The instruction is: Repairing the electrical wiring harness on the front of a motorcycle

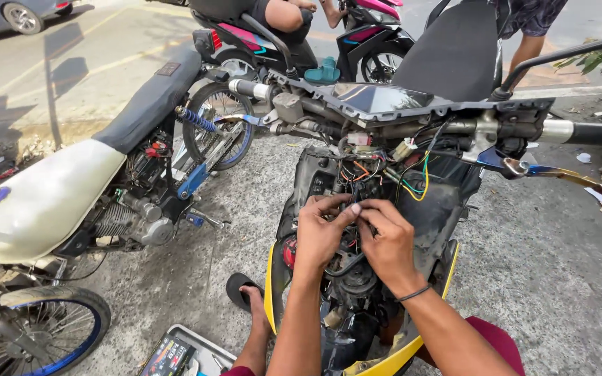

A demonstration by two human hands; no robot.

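Note:
A scooter [447, 63] with its front cover off stands before me, its wiring bundle [384, 170] of black, yellow, orange and green wires exposed under the handlebar [580, 132]. My left hand [320, 233] and my right hand [388, 240] meet in the open front cavity, fingertips pinched together on thin wires low in the harness. A black band circles my right wrist. What exactly the fingers pinch is partly hidden by the hands. The yellow lower fairing [398, 351] shows below my forearms.
A motorcycle with a white tank [43, 198] and blue shock stands at the left. A tool box [175, 355] lies on the ground by my sandalled foot [245, 292]. Another person sits on a pink-and-black scooter [364, 28] behind; another person's leg [524, 49] shows at the upper right.

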